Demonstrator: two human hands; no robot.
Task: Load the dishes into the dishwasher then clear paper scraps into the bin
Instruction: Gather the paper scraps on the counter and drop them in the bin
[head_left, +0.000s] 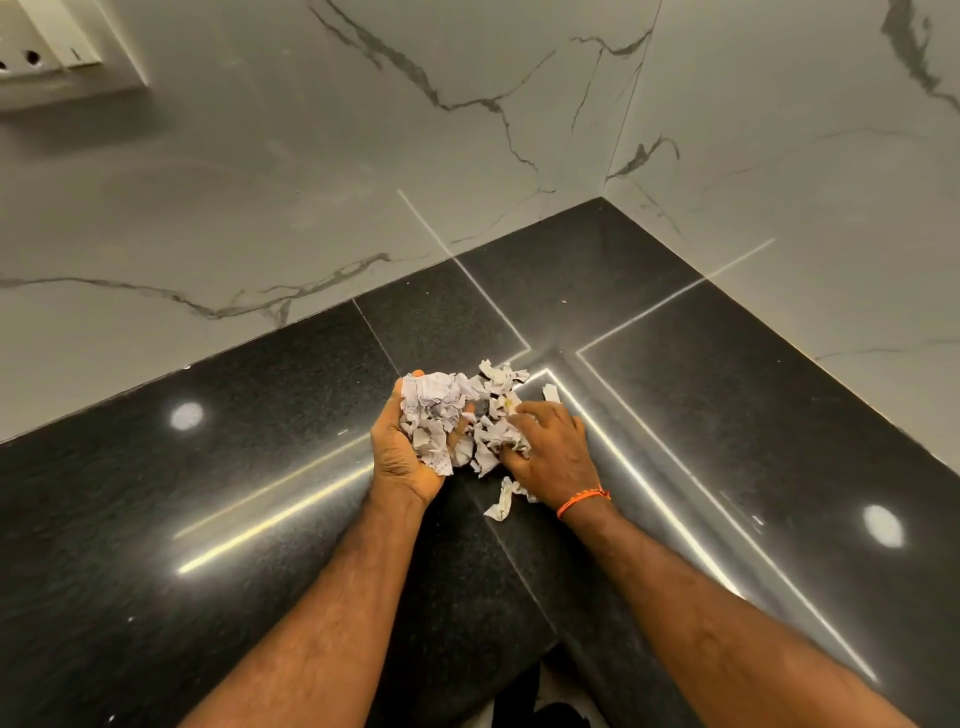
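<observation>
A heap of torn white paper scraps (491, 415) lies on the black granite countertop (234, 519) near its inner corner. My left hand (402, 457) is cupped palm-up at the left of the heap, with a wad of scraps lying in it. My right hand (553, 449), an orange thread around its wrist, lies palm-down on the right side of the heap, fingers curled into the scraps. One loose scrap (503, 503) rests apart, just below my right hand. Another small scrap (551, 392) sits beyond the fingers. No dishes, dishwasher or bin are in view.
Marble-patterned walls (415, 156) meet at a corner behind the countertop. A white socket plate (47, 47) is mounted on the wall at the top left. The counter's front edge runs under my forearms, with dark floor (540, 712) showing below it.
</observation>
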